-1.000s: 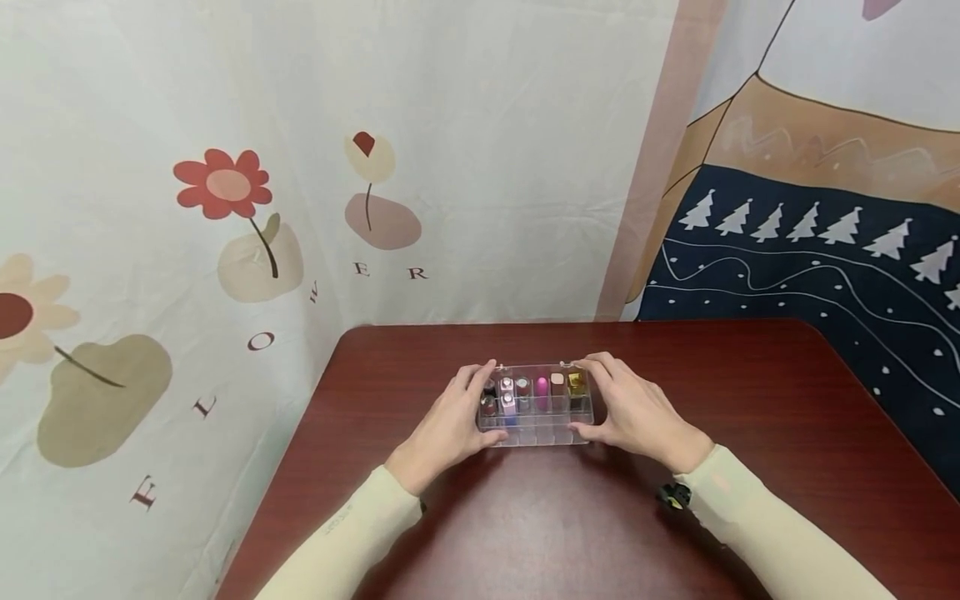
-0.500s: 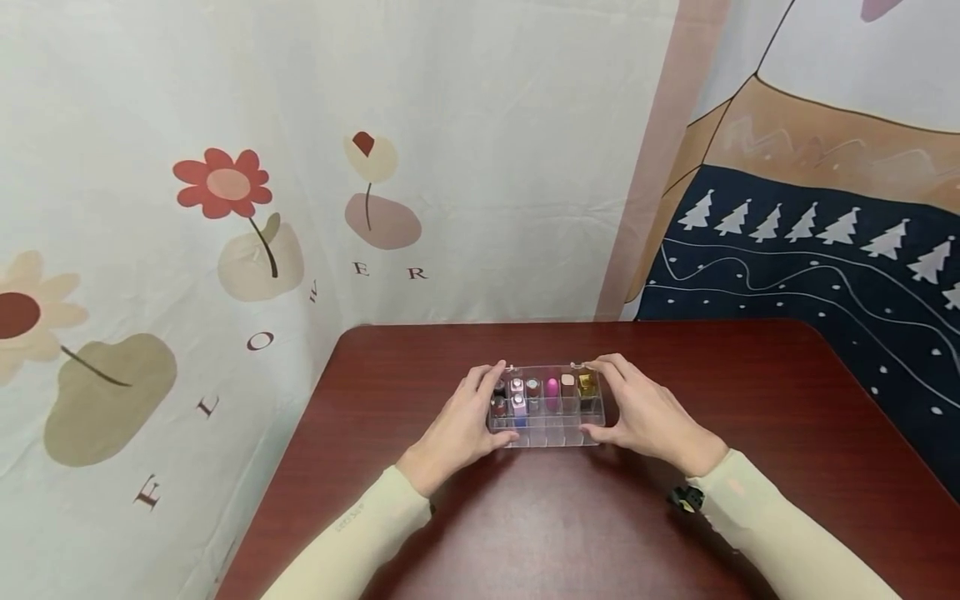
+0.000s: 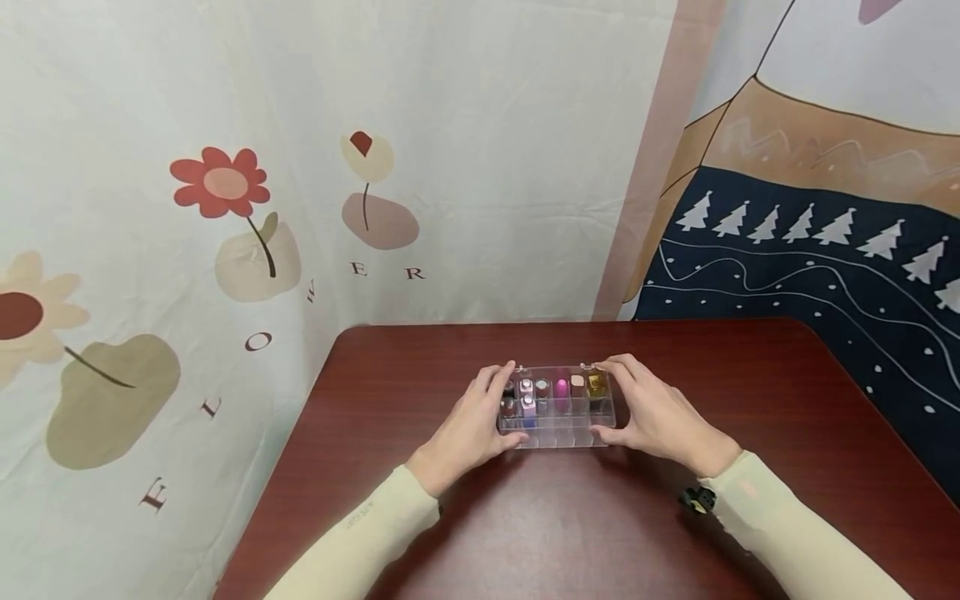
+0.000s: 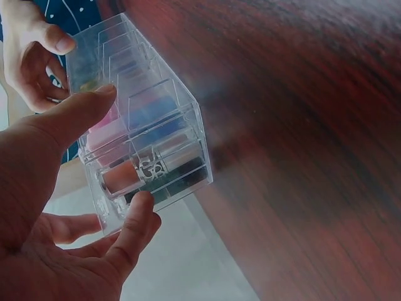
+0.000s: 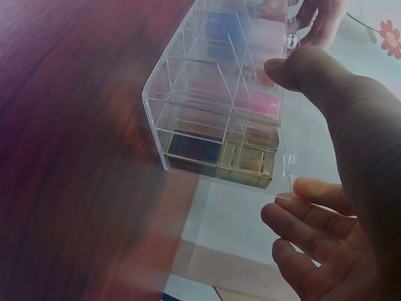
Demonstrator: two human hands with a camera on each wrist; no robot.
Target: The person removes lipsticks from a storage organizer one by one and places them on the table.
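A clear plastic lipstick organizer [image 3: 557, 437] with small compartments is on or just above the table. My left hand [image 3: 467, 429] grips its left end, thumb at the near edge and fingers at the far side. On the right end my right hand [image 3: 660, 417] holds it the same way. Several lipsticks stand inside, among them a bright pink one [image 3: 562, 392] and a gold-topped one [image 3: 596, 386]; the front row of compartments holds none. In the left wrist view, a lipstick with an orange-brown part [image 4: 122, 179] shows through the wall. The right wrist view shows the gold lipstick cap [image 5: 249, 163] up close.
The dark red wooden table [image 3: 555, 533] spreads around the organizer. A white curtain [image 3: 510, 167] printed with flowers hangs behind and to the left. On the right hangs a navy cloth [image 3: 750, 267] with white trees. A black strap device [image 3: 697, 500] sits under the right wrist.
Both hands and the organizer between them have shifted a little to the right across the table. The grip looks the same, and the lipsticks keep their compartments.
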